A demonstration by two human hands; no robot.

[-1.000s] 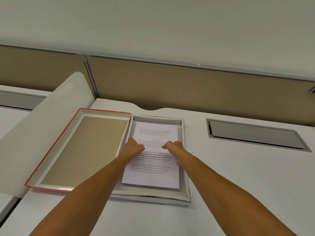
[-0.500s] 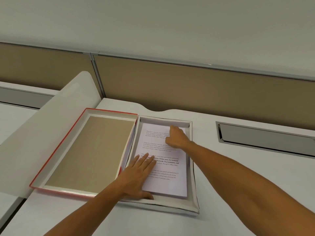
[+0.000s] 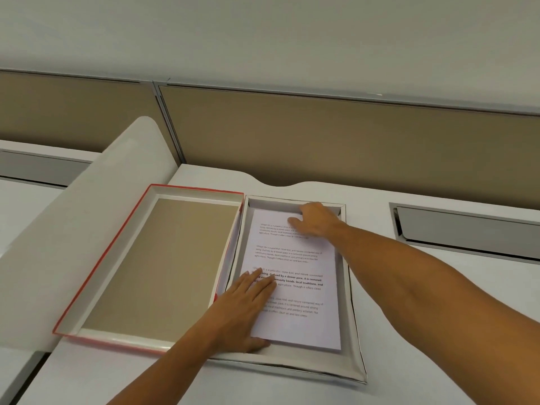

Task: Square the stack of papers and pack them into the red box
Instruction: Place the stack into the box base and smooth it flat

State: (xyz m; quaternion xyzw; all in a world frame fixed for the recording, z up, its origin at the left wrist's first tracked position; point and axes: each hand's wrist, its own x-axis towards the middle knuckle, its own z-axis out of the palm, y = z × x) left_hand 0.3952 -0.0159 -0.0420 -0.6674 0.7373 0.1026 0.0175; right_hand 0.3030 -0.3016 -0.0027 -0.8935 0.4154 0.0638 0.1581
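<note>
A stack of printed white papers [image 3: 295,258] lies flat inside a shallow white-walled box half [image 3: 349,302] on the desk. Beside it on the left, touching it, lies the other box half [image 3: 163,264], which is red outside with a brown floor and nothing in it. My left hand [image 3: 245,311] rests flat on the lower left part of the papers, fingers stretched out. My right hand [image 3: 315,222] sits at the stack's far edge, fingers bent down onto the top sheet near the box's far wall.
A white curved divider [image 3: 73,229] rises just left of the red box half. A tan partition [image 3: 321,135] closes the back of the white desk [image 3: 438,317]. A recessed grey cable slot [image 3: 467,229] is at the right.
Both hands left the middle of the sheet. My right hand reached to the far edge of the stack, and my left hand drew back and flattened on the lower left.
</note>
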